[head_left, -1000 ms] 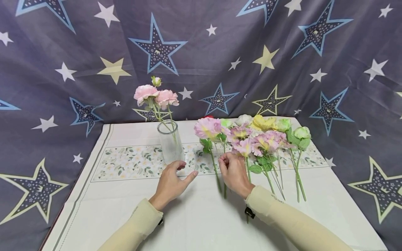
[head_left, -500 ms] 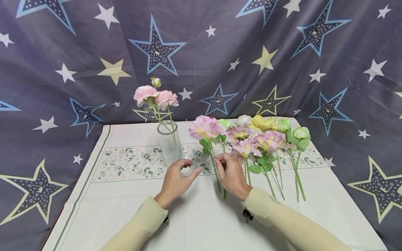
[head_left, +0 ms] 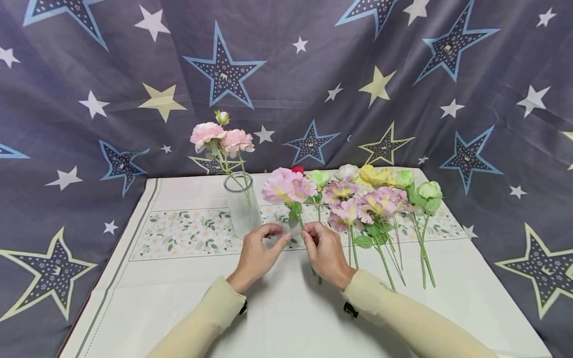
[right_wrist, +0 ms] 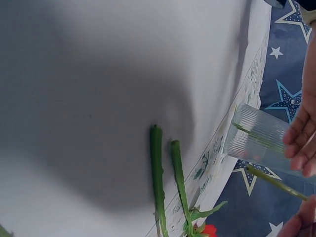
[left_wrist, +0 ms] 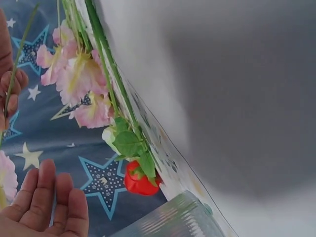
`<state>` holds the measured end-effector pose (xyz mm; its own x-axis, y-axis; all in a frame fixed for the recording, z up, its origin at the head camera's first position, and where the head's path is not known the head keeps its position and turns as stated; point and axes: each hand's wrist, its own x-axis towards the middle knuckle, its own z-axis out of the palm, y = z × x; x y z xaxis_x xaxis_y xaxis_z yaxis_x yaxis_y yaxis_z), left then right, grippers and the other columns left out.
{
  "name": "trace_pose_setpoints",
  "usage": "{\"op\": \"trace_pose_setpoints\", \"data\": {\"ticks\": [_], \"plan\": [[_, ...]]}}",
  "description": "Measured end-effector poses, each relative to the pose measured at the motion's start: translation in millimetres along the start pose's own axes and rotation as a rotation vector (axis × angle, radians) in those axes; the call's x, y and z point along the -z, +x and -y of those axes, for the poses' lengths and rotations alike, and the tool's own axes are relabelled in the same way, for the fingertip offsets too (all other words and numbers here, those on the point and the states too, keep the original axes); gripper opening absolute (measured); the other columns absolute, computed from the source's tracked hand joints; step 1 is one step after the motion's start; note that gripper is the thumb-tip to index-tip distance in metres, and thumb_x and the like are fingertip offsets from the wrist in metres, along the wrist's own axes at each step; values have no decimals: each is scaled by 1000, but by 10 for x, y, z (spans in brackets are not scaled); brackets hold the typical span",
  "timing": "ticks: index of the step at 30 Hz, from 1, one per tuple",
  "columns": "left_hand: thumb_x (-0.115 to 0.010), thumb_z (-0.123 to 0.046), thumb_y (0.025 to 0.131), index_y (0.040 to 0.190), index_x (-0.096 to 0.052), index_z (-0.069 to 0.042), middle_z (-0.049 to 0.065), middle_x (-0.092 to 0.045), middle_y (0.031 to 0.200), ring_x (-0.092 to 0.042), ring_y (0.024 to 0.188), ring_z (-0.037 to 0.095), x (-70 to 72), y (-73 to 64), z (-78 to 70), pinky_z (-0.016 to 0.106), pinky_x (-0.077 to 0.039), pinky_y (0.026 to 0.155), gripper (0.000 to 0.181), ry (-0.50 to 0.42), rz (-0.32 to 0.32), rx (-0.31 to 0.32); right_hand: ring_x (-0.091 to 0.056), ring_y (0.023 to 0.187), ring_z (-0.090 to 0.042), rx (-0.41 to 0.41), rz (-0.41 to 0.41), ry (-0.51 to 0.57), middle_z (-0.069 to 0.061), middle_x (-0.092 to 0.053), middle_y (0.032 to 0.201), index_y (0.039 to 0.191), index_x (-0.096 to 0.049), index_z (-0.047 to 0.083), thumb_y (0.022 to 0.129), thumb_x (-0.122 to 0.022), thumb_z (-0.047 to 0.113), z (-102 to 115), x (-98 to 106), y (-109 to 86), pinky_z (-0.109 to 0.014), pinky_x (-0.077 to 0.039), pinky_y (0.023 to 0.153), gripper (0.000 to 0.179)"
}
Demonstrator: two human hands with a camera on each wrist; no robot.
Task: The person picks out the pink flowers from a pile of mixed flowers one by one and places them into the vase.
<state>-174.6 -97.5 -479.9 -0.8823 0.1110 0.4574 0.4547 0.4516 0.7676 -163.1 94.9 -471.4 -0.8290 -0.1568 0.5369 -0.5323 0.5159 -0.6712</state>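
Observation:
My right hand (head_left: 329,253) pinches the stem of an artificial pink-lilac flower (head_left: 286,186) with a yellow centre. Its bloom leans left, toward the vase. In the right wrist view the cut end of that stem (right_wrist: 276,183) sticks out beyond the fingertips. My left hand (head_left: 257,256) holds nothing; its fingers are spread from the thumb, just in front of the ribbed clear glass vase (head_left: 243,216). In the left wrist view the left fingers (left_wrist: 44,197) look relaxed. Two pink peonies (head_left: 237,140) and a bud stand in the vase, leaning left.
Several loose flowers lie on the right: lilac ones (head_left: 349,211), a yellow one (head_left: 375,175), pale green ones (head_left: 430,190) and a red rose (left_wrist: 140,182). A floral printed strip (head_left: 188,231) crosses the white tablecloth (head_left: 286,318). A starry curtain (head_left: 277,59) hangs behind.
The right hand has drawn the pink-lilac flower left, and its bloom has moved toward the vase. My left hand has shifted slightly right, nearer to the right hand.

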Motion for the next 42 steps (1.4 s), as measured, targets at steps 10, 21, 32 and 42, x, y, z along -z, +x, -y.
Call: {"op": "trace_pose_setpoints", "data": {"ticks": [10,21,32,42], "plan": [[-79,-21,92,100,-77,-6,5,-76,97,-70,91,20,-48,63,-72,45,-57,83,17,-86,-21,-21,-55,63,-6,37,-5,29,-1,-64,78,99,-65,6,97,-66,-3,52,-64,-9,-23,-48,53,10],[-77,-19,94,96,-79,-10,-1,-77,94,-69,83,15,-79,117,-143,40,-56,77,10,-127,-51,-17,-57,65,-9,71,-7,30,-4,-65,79,96,-64,0,100,-65,3,65,-96,-17,-22,-50,56,5],[-77,-14,93,88,-78,-9,-2,-75,83,-68,77,14,-87,111,-153,53,-56,73,7,-154,-62,14,-54,62,-5,89,-9,27,0,-64,77,95,-65,4,99,-67,4,51,-133,-33,-22,-47,53,5],[-78,-13,92,89,-79,-9,-2,-75,81,-68,75,14,-80,113,-167,47,-57,70,6,-153,-77,25,-56,63,-6,95,-14,50,-1,-64,78,95,-65,3,100,-66,6,55,-154,-27,-21,-49,54,6]]}}
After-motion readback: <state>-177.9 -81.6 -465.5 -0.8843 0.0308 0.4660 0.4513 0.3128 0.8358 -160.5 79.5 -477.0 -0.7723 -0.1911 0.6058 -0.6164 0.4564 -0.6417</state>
